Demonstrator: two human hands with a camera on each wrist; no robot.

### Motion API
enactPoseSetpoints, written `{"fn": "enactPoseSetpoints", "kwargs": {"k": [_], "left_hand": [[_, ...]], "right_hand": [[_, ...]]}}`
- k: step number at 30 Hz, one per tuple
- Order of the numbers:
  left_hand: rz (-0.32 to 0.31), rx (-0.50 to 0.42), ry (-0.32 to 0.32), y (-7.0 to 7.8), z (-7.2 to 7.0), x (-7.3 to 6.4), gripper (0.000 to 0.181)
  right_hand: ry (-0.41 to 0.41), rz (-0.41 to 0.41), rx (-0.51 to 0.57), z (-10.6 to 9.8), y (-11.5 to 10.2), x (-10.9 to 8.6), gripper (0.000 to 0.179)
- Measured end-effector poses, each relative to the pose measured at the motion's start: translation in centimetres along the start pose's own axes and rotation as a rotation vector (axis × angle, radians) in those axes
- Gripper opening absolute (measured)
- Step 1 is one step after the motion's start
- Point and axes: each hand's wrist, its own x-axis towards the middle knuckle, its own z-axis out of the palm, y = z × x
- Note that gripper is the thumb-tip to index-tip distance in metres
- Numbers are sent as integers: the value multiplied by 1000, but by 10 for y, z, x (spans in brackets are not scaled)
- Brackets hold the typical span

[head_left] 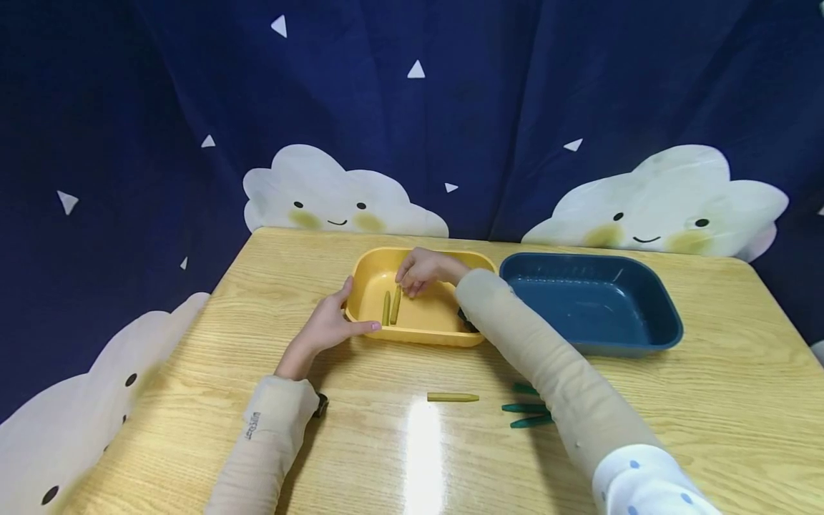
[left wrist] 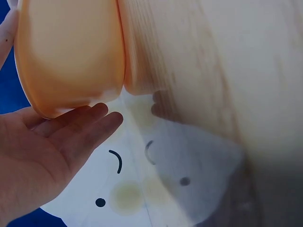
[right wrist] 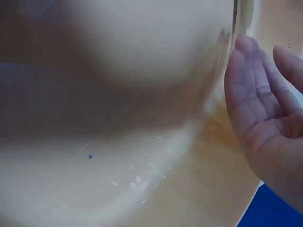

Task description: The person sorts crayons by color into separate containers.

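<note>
Of three yellow crayons [head_left: 387,309], two are in one yellow tray [head_left: 425,337]

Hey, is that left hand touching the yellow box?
Touching. The head view shows the left hand at the box's corner, thumb resting on the rim of the yellow box.

Dark blue curtain [head_left: 476,107], hanging behind a pale wood-grain table [head_left: 721,400]; white triangles [head_left: 416,71] scattered over its folds. Along the table's far edge I see a smiling left cloud [head_left: 322,175] and a smiling right cloud [head_left: 663,189]; lower left, 1 further cloud [head_left: 84,429]. Near side of the tabletop: a bright glare streak [head_left: 423,458].
</note>
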Motion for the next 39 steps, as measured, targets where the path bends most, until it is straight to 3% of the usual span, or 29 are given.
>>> {"fn": "enactPoseSetpoints", "kwargs": {"k": [25, 39], "left_hand": [[-8, -24, -19, -2, 1, 2, 108], [-9, -17, -14, -1, 1, 1, 108]], "right_hand": [[23, -188, 159, -20, -33, -42, 34], [4, -289, 186, -20, -25, -82, 33]]}}
